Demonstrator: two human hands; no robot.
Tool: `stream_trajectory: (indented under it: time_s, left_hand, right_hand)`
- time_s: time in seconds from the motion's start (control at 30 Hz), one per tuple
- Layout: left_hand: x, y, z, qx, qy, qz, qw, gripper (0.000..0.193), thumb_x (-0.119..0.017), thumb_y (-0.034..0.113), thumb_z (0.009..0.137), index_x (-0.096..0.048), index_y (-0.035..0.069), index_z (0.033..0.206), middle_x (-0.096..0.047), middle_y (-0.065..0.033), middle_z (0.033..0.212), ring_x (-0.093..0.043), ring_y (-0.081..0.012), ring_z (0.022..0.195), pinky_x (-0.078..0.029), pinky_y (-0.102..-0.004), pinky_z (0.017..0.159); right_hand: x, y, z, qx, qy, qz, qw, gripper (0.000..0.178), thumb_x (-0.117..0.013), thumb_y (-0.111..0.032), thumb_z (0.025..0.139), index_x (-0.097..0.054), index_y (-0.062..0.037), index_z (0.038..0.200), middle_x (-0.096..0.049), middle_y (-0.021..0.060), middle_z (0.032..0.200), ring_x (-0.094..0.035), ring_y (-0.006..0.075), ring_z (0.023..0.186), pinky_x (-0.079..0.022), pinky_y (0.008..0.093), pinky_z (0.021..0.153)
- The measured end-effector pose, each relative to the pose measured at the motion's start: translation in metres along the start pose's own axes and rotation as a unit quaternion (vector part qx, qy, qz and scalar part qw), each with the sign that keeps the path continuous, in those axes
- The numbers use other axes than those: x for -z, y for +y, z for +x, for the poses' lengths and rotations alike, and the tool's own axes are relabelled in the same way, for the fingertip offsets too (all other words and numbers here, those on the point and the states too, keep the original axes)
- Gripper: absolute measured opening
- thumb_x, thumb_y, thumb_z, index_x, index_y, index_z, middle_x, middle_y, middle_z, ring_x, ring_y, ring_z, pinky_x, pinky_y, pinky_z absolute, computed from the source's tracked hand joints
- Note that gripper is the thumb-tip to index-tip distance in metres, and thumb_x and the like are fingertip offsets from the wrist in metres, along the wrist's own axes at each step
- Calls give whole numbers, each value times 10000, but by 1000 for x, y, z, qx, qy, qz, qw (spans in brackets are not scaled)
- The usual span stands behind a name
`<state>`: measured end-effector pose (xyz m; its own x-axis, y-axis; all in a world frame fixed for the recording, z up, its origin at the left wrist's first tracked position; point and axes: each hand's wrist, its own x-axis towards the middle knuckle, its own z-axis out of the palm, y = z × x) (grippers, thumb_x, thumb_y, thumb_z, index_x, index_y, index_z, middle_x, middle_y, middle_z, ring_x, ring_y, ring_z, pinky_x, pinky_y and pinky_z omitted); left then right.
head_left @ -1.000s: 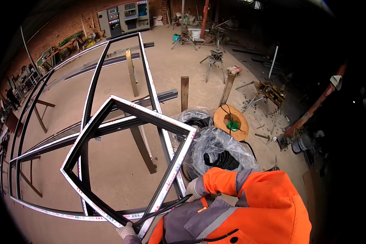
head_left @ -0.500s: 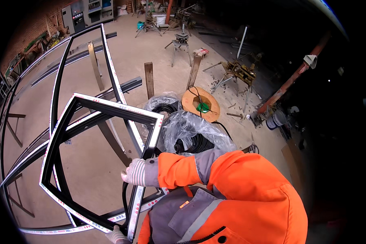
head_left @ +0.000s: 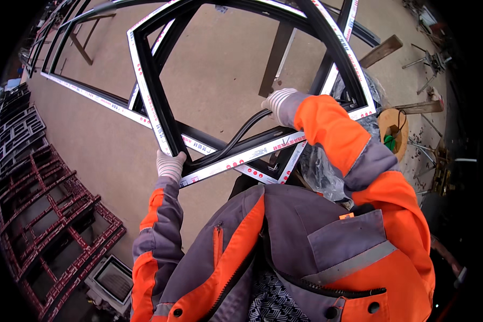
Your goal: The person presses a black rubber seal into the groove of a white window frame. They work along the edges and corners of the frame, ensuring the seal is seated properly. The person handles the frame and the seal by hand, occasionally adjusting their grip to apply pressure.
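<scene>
A black window frame (head_left: 241, 158) with white printed protective film on its face lies in front of me. My left hand (head_left: 170, 165), in a striped glove, is closed on its near left corner. From that corner a black rubber sealing strip (head_left: 242, 131) curves up, off the frame's near side, to my right hand (head_left: 280, 103). My right hand, gloved alike, has its fingers closed round the strip above the frame's near side. Part of the strip lies along the inner edge near the left corner; my sleeve hides where it goes past my right hand.
More filmed frames (head_left: 99, 99) lie beneath and beyond this one. Dark red frames (head_left: 64, 209) are stacked at the left. Clear plastic wrapping (head_left: 327, 172) and an orange-tan spool (head_left: 390, 126) sit at the right. Upright posts (head_left: 381, 52) stand farther back.
My view has swung left and downward, bringing my left arm and the dark red frames into sight. Both hands keep their hold on the frame corner and the strip.
</scene>
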<state>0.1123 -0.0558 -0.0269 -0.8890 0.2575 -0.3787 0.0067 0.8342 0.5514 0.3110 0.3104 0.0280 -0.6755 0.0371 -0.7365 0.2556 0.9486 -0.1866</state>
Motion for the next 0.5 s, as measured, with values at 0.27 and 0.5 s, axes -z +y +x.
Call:
stream_trajectory:
  time_s: [0.27,0.5]
  left_hand:
    - [1,-2,-12,30,-17,-36,999,607,-865,119,769,-559,-19,1275,-761,-152,1103,-747,-262,953,-603,-376,898]
    - [-3,-13,-10,24,-53,-111,992,679,-839,42,802,-488,-35,1377,-745,-148,1180,-747,-226,1014,-605,-352,947]
  right_hand:
    - [7,-70,16,121,-94,80,985,512,-698,-132,877,-721,-248,1376,-784,130,1191,-739,375,1117,-585,472,950]
    - [12,-81,35,172,-149,150,962,388,-691,-401,1010,-740,-178,1324,-782,170,1134,-731,394,1085,-566,492,930]
